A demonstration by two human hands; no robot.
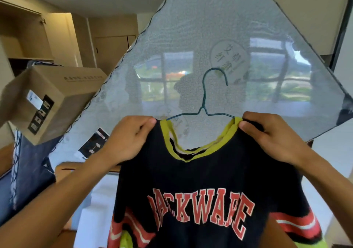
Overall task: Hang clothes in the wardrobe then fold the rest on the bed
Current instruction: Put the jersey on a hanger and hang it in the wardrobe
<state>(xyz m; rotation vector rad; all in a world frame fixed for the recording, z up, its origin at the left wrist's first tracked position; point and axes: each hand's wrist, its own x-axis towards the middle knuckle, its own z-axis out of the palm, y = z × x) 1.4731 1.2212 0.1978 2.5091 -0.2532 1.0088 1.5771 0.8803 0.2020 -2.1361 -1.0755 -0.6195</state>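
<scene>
shirt: black jersey, yellow-green collar, held up before the person on a thin wire hanger; soft, light, drapes freely
hands: left hand and right hand each pinched shut on a shoulder by the collar
hanger: stiff but likely bendable; shoulders may slip off it
best hold: probably the hook, once the shoulders are seated

surface: glass tabletop | on it: cardboard box at left edge

Black shirt with yellow-green collar hangs upright on green wire hanger.
</scene>
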